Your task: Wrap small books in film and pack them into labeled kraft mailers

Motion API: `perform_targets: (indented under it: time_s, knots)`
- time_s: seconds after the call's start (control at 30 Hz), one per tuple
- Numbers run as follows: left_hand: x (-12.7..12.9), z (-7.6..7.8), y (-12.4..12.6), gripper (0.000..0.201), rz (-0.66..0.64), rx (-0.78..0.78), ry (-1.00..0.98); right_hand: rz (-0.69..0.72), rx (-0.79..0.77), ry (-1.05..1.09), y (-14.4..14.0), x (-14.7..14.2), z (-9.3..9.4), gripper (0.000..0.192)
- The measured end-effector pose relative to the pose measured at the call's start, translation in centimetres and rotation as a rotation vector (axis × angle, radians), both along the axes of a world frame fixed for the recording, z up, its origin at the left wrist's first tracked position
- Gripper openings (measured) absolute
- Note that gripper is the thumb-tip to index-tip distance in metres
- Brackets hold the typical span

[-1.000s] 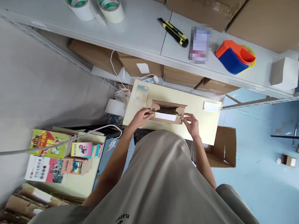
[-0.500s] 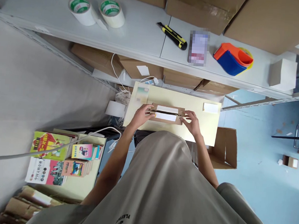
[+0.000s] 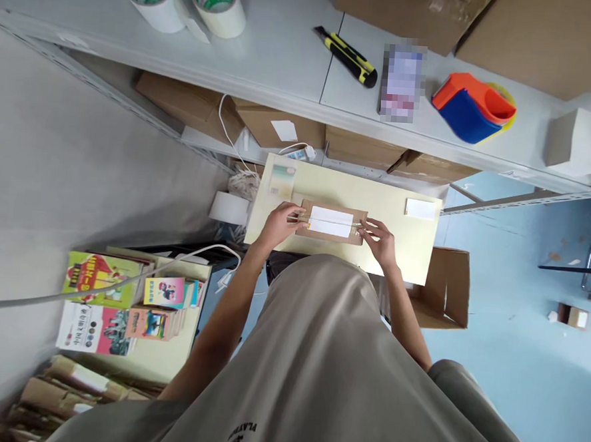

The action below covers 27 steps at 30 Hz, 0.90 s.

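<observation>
A small brown cardboard box point(image 3: 329, 233) lies on the cream tabletop in front of me. White paper covers the middle of its two top flaps, which meet along a thin line. My left hand point(image 3: 278, 225) grips the box's left end, thumb below the seam and fingers above it. At the opposite end my right hand point(image 3: 380, 243) pinches the flaps close to the seam in the same way. What is inside the box is hidden.
The cream table point(image 3: 394, 244) carries a white card-like item point(image 3: 420, 208) and a pale green booklet point(image 3: 282, 180). On the shelf above are tape rolls point(image 3: 219, 6), a utility knife point(image 3: 346, 56) and a tape dispenser point(image 3: 475, 106). An open carton point(image 3: 441, 290) stands right; books point(image 3: 101, 282) lie left.
Both hands have brought the box's top flaps together, so the dark gap between them has narrowed to a thin line. The view has shifted slightly.
</observation>
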<state>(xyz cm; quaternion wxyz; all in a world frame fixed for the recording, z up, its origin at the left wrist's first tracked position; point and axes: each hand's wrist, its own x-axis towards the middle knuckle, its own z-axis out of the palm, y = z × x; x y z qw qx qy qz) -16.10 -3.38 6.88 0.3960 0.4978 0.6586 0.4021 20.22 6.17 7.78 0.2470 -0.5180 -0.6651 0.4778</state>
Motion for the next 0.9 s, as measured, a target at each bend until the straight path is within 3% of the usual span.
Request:
perform_targets:
  time_s: [0.33, 0.9]
  knots:
    - [0.3, -1.4, 1.3, 0.05, 0.113, -0.089, -0.115, -0.159, -0.05, 0.059, -0.9, -1.5, -0.9, 0.067]
    - [0.0, -1.0, 2.5, 0.056, 0.121, -0.228, -0.285, -0.257, -0.089, 0.115, -0.7, -2.1, -2.3, 0.055]
